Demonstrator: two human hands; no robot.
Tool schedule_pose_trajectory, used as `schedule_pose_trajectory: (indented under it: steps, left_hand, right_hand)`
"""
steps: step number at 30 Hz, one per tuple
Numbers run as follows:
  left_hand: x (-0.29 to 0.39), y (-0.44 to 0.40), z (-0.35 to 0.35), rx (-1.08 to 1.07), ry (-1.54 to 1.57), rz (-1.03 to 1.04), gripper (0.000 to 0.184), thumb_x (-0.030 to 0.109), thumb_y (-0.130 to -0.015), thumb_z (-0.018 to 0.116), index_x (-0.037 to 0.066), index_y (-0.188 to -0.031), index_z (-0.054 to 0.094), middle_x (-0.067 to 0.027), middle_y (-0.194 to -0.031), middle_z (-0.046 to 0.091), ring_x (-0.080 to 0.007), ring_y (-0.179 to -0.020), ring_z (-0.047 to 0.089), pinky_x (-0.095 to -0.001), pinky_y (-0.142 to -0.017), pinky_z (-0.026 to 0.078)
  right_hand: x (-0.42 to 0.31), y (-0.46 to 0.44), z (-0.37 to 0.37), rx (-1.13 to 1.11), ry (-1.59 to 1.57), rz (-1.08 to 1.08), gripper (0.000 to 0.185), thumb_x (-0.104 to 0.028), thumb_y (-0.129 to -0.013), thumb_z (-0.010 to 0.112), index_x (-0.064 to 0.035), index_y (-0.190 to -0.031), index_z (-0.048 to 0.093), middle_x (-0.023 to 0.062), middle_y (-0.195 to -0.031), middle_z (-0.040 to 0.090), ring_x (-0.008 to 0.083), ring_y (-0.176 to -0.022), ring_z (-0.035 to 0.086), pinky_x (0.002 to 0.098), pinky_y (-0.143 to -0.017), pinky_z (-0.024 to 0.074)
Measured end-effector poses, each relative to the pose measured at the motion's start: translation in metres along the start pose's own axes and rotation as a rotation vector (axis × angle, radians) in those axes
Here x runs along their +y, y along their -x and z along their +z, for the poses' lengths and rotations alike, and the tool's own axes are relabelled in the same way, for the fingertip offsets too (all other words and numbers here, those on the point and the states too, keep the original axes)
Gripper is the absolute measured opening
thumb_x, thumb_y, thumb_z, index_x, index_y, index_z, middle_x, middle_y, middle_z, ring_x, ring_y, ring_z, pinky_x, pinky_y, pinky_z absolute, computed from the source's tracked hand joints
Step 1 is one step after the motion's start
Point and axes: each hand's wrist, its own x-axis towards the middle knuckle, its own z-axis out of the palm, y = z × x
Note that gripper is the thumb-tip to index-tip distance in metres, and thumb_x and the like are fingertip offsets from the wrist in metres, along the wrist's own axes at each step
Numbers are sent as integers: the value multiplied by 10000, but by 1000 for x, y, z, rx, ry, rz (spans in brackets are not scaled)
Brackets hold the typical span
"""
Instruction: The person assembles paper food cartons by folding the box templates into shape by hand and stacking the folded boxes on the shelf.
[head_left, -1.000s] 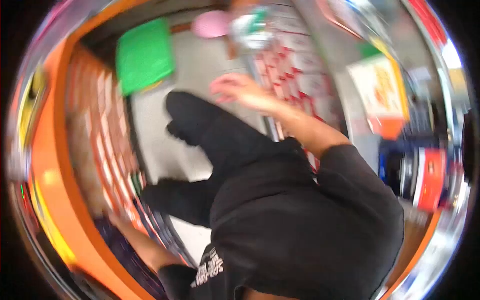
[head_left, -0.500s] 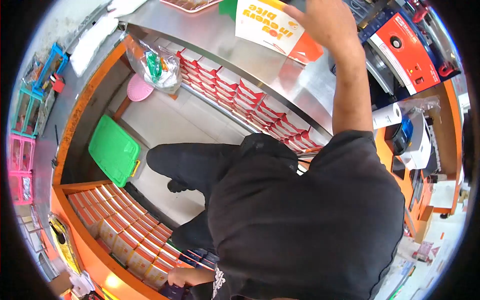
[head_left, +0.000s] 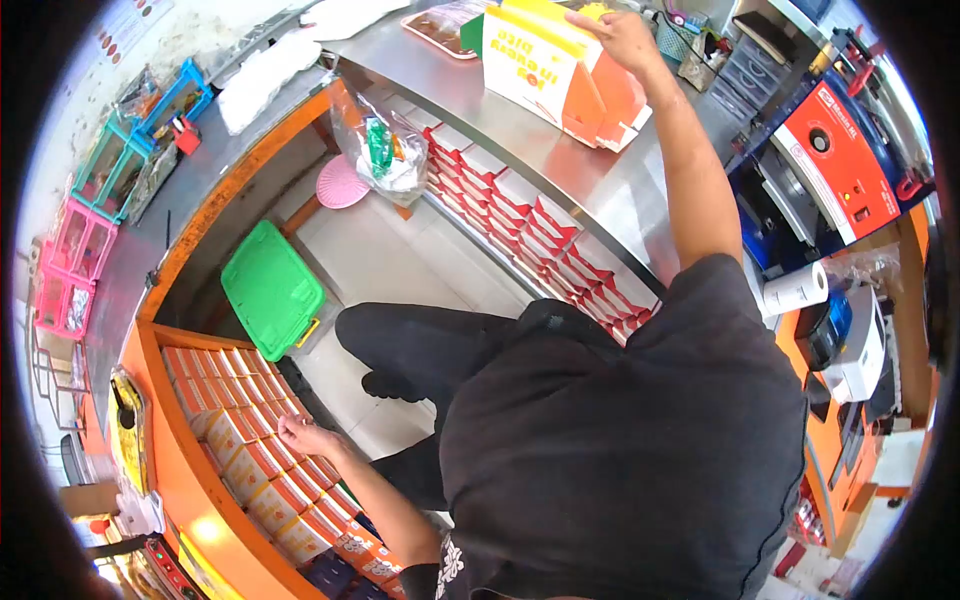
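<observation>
My right hand (head_left: 622, 42) grips the top edge of a cardboard food box (head_left: 535, 75) on the steel counter. Yellow along its top, the box has a white side with upside-down lettering "Joy in every bite" and orange end flaps. My left hand (head_left: 308, 437) hovers over or touches rows of orange-and-white boxes (head_left: 262, 470) packed in the orange shelf unit. Its fingers look loosely extended, with nothing visible in them. Dark blue boxes (head_left: 335, 575) sit at the near end of those rows.
Red-and-white folded boxes (head_left: 520, 225) are stacked below the steel counter (head_left: 600, 185). A tray (head_left: 445, 30) lies on it. A green lid (head_left: 270, 290) leans near my knees, and a plastic bag (head_left: 380, 145) hangs at the corner. A red-and-blue machine (head_left: 830, 160) stands right.
My left hand has moved from the dark boxes up and away along the orange-and-white rows. My right hand keeps to the top of the food box, and the view has shifted.
</observation>
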Motion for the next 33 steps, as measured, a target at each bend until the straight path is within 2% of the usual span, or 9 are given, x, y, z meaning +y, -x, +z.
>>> schedule_pose_trajectory:
  steps: [3, 10, 14, 17, 21, 25, 26, 32, 33]
  left_hand:
    - [11, 1, -4, -81, 54, -68, 194, 252, -950, 535, 79, -1038, 534, -11, -870, 517, -122, -787, 491, -272, -677, 408]
    - [21, 14, 2, -204, 157, -162, 89, 220, -938, 555, 134, -958, 546, 38, -816, 541, -68, -708, 498, -225, -635, 372]
    - [26, 19, 14, -332, 188, -193, 103, 241, -934, 558, 144, -966, 555, 39, -826, 549, -69, -726, 501, -232, -652, 368]
    - [30, 17, 16, -384, 182, -240, 131, 264, -932, 566, 143, -982, 561, 42, -839, 551, -66, -745, 503, -240, -663, 368]
    - [46, 21, 19, -408, 166, -295, 161, 281, -929, 569, 137, -1001, 575, 35, -863, 561, -75, -771, 519, -253, -682, 374]
    - [57, 30, 26, -519, 64, -235, 203, 299, -932, 564, 118, -1023, 590, 5, -915, 602, -102, -811, 552, -269, -720, 392]
    - [62, 34, 28, -549, 21, -223, 215, 303, -933, 563, 112, -1027, 593, -4, -930, 614, -110, -820, 561, -274, -732, 398]
    - [86, 45, 15, -1035, -351, -177, 446, 338, -943, 565, 52, -1284, 535, -91, -1160, 633, -179, -1033, 590, -340, -896, 425]
    - [85, 45, 10, -1091, -382, -177, 483, 356, -939, 564, 55, -1314, 513, -104, -1200, 626, -191, -1068, 585, -359, -923, 420]
  right_hand:
    - [10, -17, 1, 115, -360, -154, 365, -325, -895, 615, 29, -834, 683, 206, -804, 687, 382, -811, 656, 437, -742, 507]
    - [21, -15, -28, -462, -376, 64, 409, -439, -867, 667, -59, -1016, 666, 10, -891, 665, 110, -813, 620, 267, -718, 504]
    - [21, -1, -15, -355, -779, 217, 438, -419, -892, 642, -32, -1095, 655, 58, -967, 685, 160, -854, 643, 288, -765, 510]
    - [41, -16, -29, -80, -686, 147, 421, -426, -904, 631, -32, -1044, 680, 48, -946, 690, 157, -826, 646, 331, -741, 514]
    - [-7, -12, -86, 154, 40, -66, 413, -399, -906, 630, -3, -1016, 670, 113, -884, 686, 180, -799, 637, 343, -723, 484]
    - [-51, -5, -102, 565, 156, -300, 361, -338, -910, 595, 3, -842, 692, 226, -839, 676, 404, -825, 644, 465, -745, 499]
    - [-71, 0, -110, 516, 301, -220, 356, -340, -926, 565, -18, -861, 701, 240, -859, 667, 418, -833, 639, 482, -743, 495]
    - [-65, -39, -112, 719, 243, -45, 374, -359, -958, 483, -36, -993, 670, 246, -952, 660, 422, -907, 625, 502, -785, 472]
    - [-72, -37, -112, 827, 37, -73, 361, -344, -965, 470, -38, -994, 659, 242, -952, 656, 416, -912, 621, 492, -790, 470]
